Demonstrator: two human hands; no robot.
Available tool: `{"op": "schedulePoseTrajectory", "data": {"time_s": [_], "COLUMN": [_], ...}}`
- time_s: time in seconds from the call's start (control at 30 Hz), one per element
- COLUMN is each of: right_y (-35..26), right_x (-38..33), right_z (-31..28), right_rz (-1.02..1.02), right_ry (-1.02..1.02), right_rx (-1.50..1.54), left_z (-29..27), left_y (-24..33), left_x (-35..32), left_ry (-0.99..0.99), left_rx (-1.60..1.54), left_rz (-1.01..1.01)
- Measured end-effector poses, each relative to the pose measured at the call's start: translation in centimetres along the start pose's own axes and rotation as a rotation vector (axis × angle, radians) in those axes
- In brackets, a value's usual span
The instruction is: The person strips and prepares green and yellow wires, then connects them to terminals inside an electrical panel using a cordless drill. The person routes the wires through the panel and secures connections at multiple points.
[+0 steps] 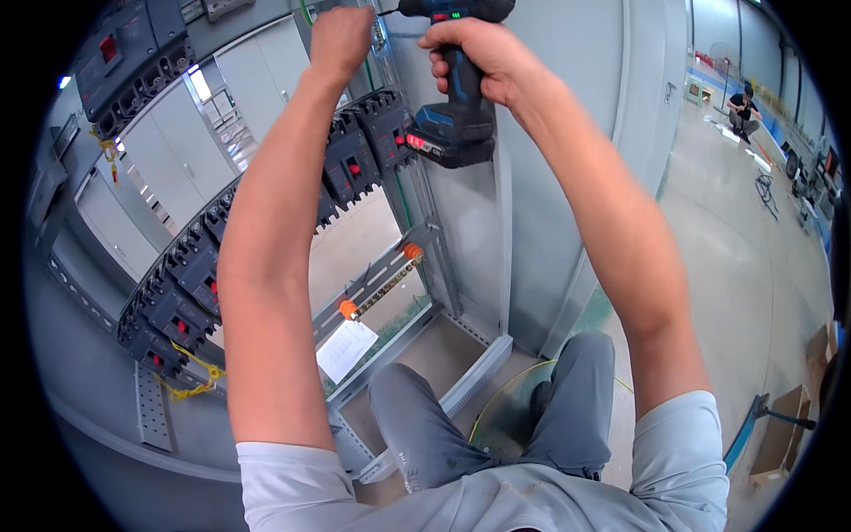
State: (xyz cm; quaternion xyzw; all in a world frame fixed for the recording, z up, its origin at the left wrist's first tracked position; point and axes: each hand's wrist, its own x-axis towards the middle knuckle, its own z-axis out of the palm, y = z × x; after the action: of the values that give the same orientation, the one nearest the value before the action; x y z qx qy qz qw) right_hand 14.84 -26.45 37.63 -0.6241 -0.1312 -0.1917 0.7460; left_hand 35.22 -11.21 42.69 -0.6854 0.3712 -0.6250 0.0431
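Cordless drill, handle upright, is grasped by the right hand, its nose aimed left toward the clenched left hand, held just beside on the cabinet rail.

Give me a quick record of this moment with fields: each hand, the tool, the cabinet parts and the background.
right hand: gripping a cordless drill, raised overhead
left hand: closed, up at the cabinet frame beside the drill tip
breakers: row of black units with red buttons
rail: brass bar on orange insulators
background: a person crouching far right
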Motion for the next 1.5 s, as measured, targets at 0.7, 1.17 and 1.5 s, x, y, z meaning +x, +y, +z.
{"op": "schedulePoseTrajectory", "data": {"time_s": [0.7, 1.17, 1.5], "right_y": [1.6, 2.6, 11.6], "right_x": [2.4, -8.8, -28.4], "right_z": [-0.3, -3.7, -14.7], "right_rz": [0.173, -0.202, 0.066], "right_ry": [-0.187, 0.041, 0.088], "right_rx": [0.095, 0.095, -0.003], "left_z": [2.3, -3.9, -1.8], "left_y": [-1.8, 3.5, 2.5], "left_x": [-2.3, -2.6, -3.4], "left_ry": [-0.026, 0.268, -0.088], "left_rx": [0.023, -0.037, -1.132], "left_rz": [-0.068, 0.095, -1.046]}}
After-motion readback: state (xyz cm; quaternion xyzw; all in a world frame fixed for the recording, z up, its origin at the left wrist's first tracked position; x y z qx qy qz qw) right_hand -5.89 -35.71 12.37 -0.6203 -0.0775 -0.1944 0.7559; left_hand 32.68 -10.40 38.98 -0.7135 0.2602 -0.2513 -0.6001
